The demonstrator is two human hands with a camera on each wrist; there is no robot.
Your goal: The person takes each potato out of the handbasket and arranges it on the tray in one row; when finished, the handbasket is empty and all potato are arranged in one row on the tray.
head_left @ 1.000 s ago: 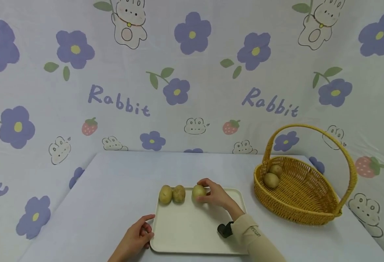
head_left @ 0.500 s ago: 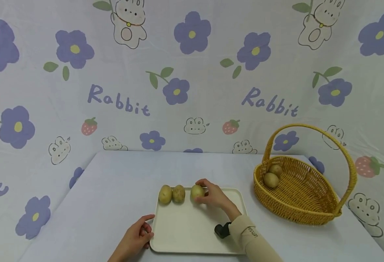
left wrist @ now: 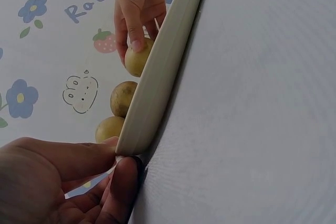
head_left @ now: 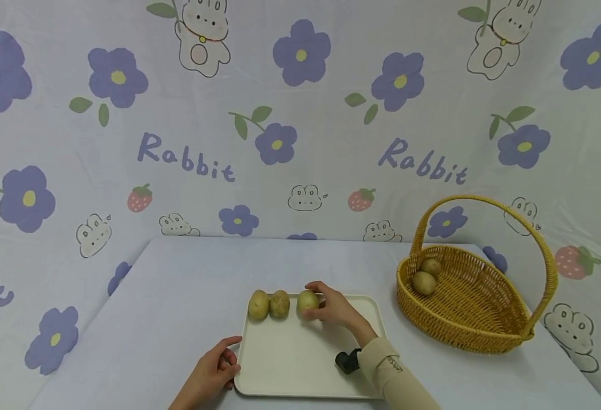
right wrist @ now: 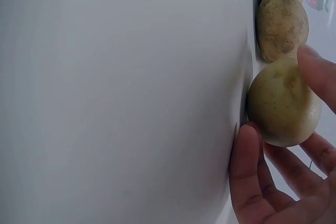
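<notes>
In the head view my right hand (head_left: 334,305) holds a potato (head_left: 307,301) near the far edge of the cream tray (head_left: 300,364). Thumb and fingers curve round this potato (right wrist: 283,103) in the right wrist view. Left of it are two more potatoes, a brownish one (head_left: 280,304) and a yellowish one (head_left: 259,304), side by side with a gap to the held one. My left hand (head_left: 212,367) lies at the tray's left edge, index finger and thumb touching the rim; in the left wrist view, these digits meet the tray's end (left wrist: 157,77).
To the right stands a wicker basket (head_left: 464,333) with a tall arched handle; two potatoes (head_left: 424,283) lie in its left end. A white cloth covers the table (head_left: 188,285). Behind it hangs a flower-and-rabbit printed sheet (head_left: 300,114).
My right hand has shifted slightly left with the potato, narrowing the gap to the other two. My left hand has stayed at the tray's edge.
</notes>
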